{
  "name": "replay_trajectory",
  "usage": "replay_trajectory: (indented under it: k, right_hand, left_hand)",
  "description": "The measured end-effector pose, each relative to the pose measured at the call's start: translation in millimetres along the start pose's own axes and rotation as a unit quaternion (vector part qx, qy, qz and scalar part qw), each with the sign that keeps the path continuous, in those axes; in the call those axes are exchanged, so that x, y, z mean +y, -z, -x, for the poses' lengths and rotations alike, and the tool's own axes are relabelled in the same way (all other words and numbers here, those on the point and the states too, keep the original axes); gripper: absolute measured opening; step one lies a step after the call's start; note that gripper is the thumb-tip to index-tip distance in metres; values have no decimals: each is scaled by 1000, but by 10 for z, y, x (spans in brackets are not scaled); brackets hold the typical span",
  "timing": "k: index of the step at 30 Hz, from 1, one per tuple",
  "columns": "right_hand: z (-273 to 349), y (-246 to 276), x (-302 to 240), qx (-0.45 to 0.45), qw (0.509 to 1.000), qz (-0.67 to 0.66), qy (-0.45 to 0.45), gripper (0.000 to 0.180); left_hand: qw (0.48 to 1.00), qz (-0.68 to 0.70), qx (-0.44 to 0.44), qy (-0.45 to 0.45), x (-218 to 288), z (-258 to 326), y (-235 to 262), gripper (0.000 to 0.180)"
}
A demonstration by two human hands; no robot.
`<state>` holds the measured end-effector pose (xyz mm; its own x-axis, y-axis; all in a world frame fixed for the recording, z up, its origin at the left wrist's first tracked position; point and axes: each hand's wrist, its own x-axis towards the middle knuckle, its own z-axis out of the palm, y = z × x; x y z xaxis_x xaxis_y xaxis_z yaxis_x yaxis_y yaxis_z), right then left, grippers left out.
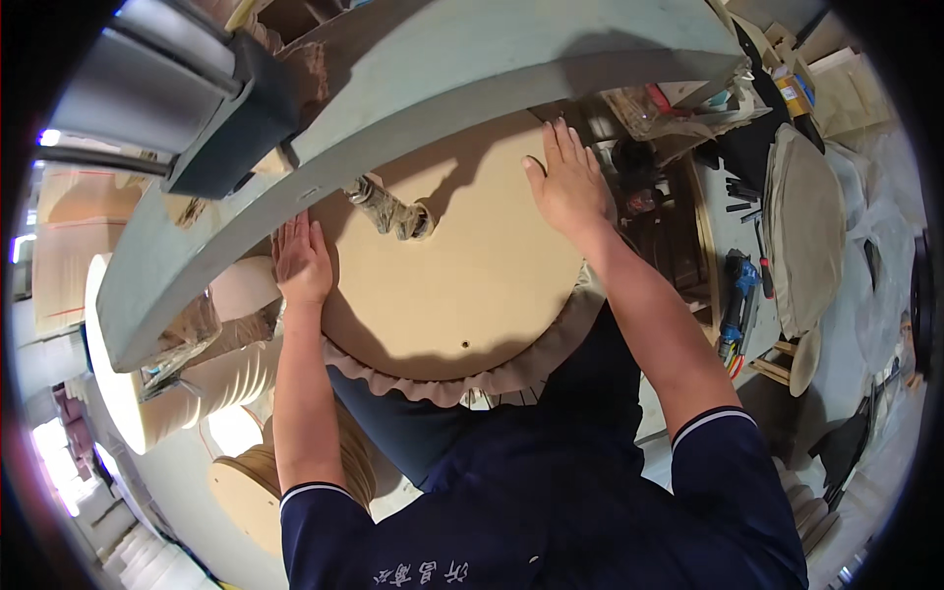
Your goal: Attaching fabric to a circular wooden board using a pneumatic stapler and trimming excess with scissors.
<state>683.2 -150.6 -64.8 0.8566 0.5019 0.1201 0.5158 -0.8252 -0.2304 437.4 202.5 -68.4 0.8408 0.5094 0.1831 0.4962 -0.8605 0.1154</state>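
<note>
Head-worn fisheye — facing steeply down, fairly near.

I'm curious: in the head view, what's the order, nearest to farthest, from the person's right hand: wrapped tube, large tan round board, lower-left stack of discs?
1. Large tan round board: right at the right hand, which lies by its right edge.
2. Wrapped tube: left of the hand.
3. Stack of discs: lower left of the picture.

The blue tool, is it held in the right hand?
No, the blue tool lies away from the open right hand at the round board.
</note>
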Motion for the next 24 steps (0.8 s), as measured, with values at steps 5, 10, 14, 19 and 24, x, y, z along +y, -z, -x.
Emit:
replay_trajectory:
  k: [5,10,14,19,24]
  right_hand:
    - [35,106,36,-6,1000,21,-18,71]
    - [70,129,-4,-13,1000,-8,-20,70]
    - [59,156,-52,-2,999,-21,-33,70]
    - [8,142,15,2,999,23,-23,71]
    - [-55,78,-140,-2,1000,-7,7,67]
  left_hand:
    - [997,1,-65,34,189,-7,90,51]
    - [999,-23,-29,21,135,96,74,50]
    - [995,-84,-43,45,179,120,73,51]
    - [999,9,-23,-19,319,192,150,43]
    - [987,90,-32,-132,549,642,360,55]
